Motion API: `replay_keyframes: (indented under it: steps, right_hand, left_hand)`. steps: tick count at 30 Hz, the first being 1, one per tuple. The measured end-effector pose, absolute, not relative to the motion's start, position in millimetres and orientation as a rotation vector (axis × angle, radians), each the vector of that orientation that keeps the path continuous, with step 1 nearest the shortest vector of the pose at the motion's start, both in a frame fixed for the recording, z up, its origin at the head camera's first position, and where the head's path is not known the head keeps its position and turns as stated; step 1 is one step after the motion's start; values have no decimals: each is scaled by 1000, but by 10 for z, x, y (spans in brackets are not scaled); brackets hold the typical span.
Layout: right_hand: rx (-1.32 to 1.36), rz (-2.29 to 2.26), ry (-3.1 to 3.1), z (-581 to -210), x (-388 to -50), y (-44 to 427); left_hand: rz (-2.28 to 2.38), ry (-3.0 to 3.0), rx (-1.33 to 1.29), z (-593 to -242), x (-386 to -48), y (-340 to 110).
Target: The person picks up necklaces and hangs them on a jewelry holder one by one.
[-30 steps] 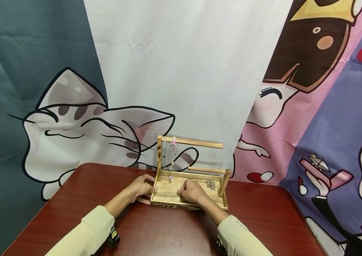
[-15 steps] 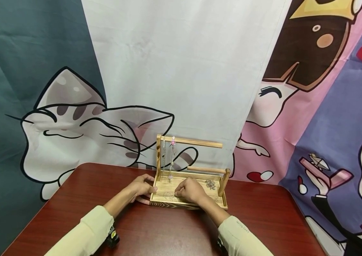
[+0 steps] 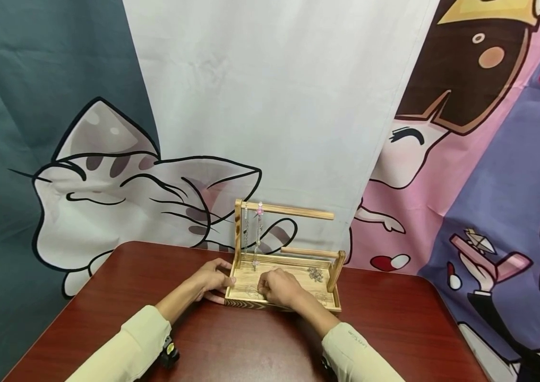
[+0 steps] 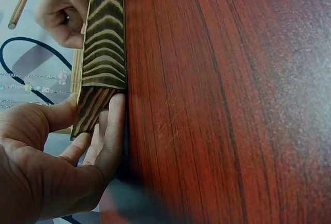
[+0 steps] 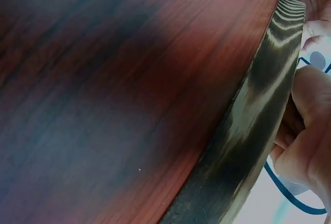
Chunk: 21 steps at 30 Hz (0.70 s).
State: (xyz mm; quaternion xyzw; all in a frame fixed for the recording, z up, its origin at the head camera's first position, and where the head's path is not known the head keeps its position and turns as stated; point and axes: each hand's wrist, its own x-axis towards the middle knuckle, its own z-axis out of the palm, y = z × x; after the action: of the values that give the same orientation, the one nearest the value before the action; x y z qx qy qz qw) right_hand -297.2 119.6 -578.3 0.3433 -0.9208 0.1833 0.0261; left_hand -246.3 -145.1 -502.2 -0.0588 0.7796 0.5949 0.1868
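A wooden jewelry stand (image 3: 238,233) with a shallow tray (image 3: 260,306) at its base stands on the table. My left hand (image 3: 212,279) grips the tray's left end. In the left wrist view its thumb (image 4: 62,114) is on the rim and its fingers (image 4: 116,131) lie against the outer side. Over the tray's middle, my right hand (image 3: 280,288) has curled fingers pointing down. Beside its fingertips lies a thin, pale chain (image 3: 251,291). The tray's front wall (image 5: 264,100) hides those fingertips in the right wrist view, so whether they pinch anything cannot be told.
Two beaded chains hang from the upper bar (image 3: 298,211), one topped by a pink charm (image 3: 259,210). A lower bar (image 3: 310,253) extends from the right post. A small heap of dark silver chain (image 3: 315,274) lies at the tray's right. Behind the table (image 3: 231,339) hangs a printed cloth (image 3: 274,106).
My right hand has shifted slightly left across the tray, closer to the thin chain. The left hand keeps its grip on the tray's end.
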Motion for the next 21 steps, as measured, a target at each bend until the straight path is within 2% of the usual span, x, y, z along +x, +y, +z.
replay_keyframes:
  steps: [7,16,21]
  right_hand:
    - [923,609,-3019,-5032,-2518,1139]
    - [666,1532,-2963,-4880,-2454,1295]
    - [522,1699,-2866,-4768,-2383,1364]
  left_hand:
    - [1678,2194,-166,-5018,-2474,-1444]
    - [1672,2199,-157,-5016,-2473,-1439]
    - [1673,2189,-149,-5017,-2476,-1452]
